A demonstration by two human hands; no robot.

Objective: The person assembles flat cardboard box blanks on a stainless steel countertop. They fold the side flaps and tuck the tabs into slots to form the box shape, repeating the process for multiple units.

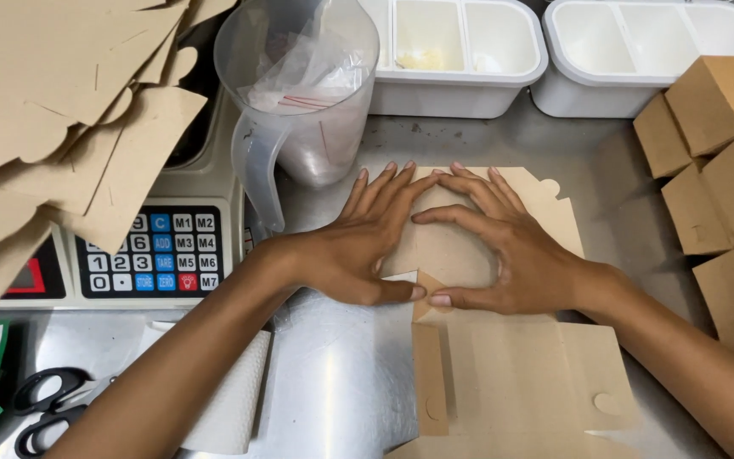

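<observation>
A flat brown cardboard box blank [511,357] lies on the steel counter [333,382] in the middle of the view. My left hand [358,242] and my right hand [503,246] both press flat on its far part, fingers spread. Fingertips meet at the top and thumbs meet at the bottom, framing a patch of cardboard. Neither hand grips anything. A folded flap with a small triangular corner shows just below my thumbs.
Flat box blanks [53,110] are piled on a weighing scale [150,255] at left. A clear plastic jug [299,93] with plastic bags stands behind. White divided tubs [452,51] sit at the back, folded brown boxes [715,170] at right, scissors [44,408] and a paper towel [235,399] near left.
</observation>
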